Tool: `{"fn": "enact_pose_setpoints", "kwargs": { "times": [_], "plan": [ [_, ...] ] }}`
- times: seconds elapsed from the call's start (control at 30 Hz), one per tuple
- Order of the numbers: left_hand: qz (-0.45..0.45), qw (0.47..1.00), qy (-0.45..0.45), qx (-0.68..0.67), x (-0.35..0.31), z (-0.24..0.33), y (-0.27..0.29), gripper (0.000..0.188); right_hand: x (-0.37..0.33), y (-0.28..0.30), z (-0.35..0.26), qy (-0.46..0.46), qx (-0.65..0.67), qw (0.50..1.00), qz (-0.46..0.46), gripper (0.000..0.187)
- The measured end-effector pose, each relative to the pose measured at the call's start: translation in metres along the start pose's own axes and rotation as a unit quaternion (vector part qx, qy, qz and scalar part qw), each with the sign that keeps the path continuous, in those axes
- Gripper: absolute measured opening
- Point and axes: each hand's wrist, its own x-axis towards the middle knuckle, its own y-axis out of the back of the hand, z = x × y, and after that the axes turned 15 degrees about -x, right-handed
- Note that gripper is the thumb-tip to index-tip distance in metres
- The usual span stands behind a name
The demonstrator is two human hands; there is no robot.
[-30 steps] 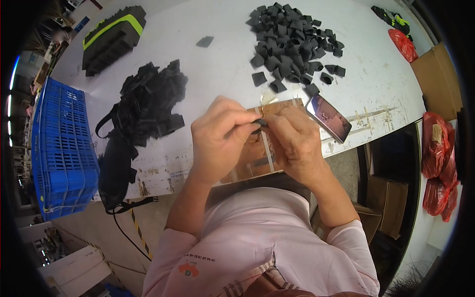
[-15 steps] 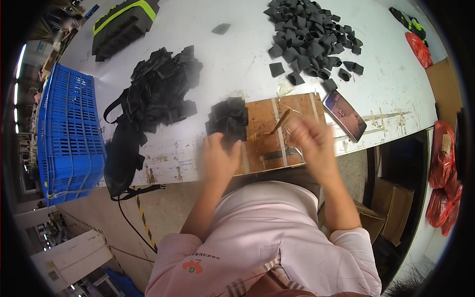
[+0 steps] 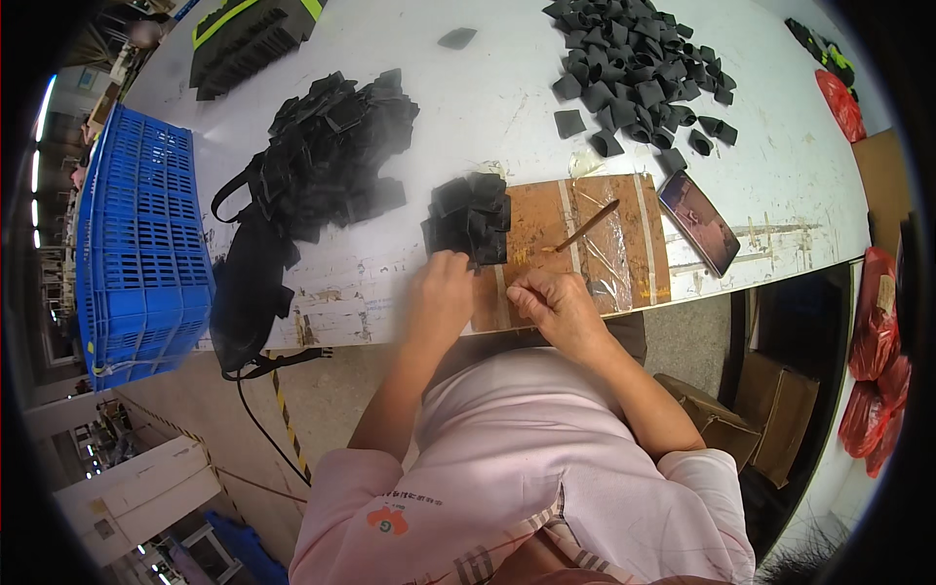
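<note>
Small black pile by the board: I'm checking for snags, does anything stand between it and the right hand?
Nothing visible stands between the right hand and the small black pile; the brown stick lies on the board, right of that gap.

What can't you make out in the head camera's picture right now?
All in the head view:
- Left hand: blurred, its fingertips at the small black pile; I can't tell whether it grips a piece.
- Right hand: its curled fingers hide whether it holds anything.
- Dark stack with a lime-green band: its far end is cut off by the upper edge.
</note>
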Motion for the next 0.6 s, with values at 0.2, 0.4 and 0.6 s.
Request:
{"fn": "enact_pose_setpoints", "kwargs": {
  "times": [0.2, 0.4, 0.6],
  "plan": [
    [-0.086, 0.993, -0.025, 0.076, 0.006, -0.003, 0.003, 0.012, 0.001, -0.003, 0.004, -0.017, -0.003, 1.000, -0.016, 0.013],
    [0.038, 0.935, 0.163, -0.311, 0.002, -0.006, 0.001, 0.006, 0.001, -0.007, -0.010, 0.014, -0.036, 0.998, 0.044, 0.011],
    [0.107, 0.944, 0.070, -0.305, 0.004, 0.059, 0.012, 0.007, 0.005, 0.001, -0.017, 0.153, -0.045, 0.966, 0.205, 0.018]
  ]
}}
